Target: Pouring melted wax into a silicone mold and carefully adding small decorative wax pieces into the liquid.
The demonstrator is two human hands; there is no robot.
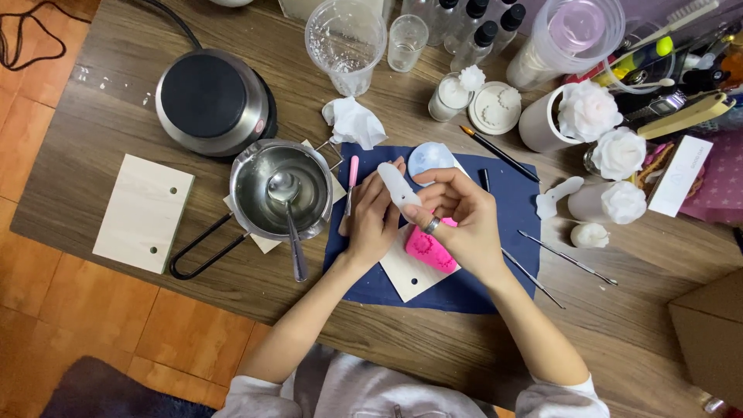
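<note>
My left hand (373, 219) and my right hand (458, 218) meet over a dark blue mat (507, 203), both pinching a small elongated white wax piece (397, 186) held upright between the fingertips. A ring sits on my right hand. Under the hands lies a pink silicone mould (428, 249) on a pale wooden board (404, 272). A round pale blue mould (429, 158) lies just beyond my fingers. A pink-handled tool (353, 175) rests left of my left hand.
A steel melting pot (279, 188) with a spoon stands left of the mat, a round hotplate (210, 99) behind it. White wax flowers (600, 128), cups, bottles, thin metal tools (569, 258), a brush (499, 152) and a wooden board (143, 212) surround the mat.
</note>
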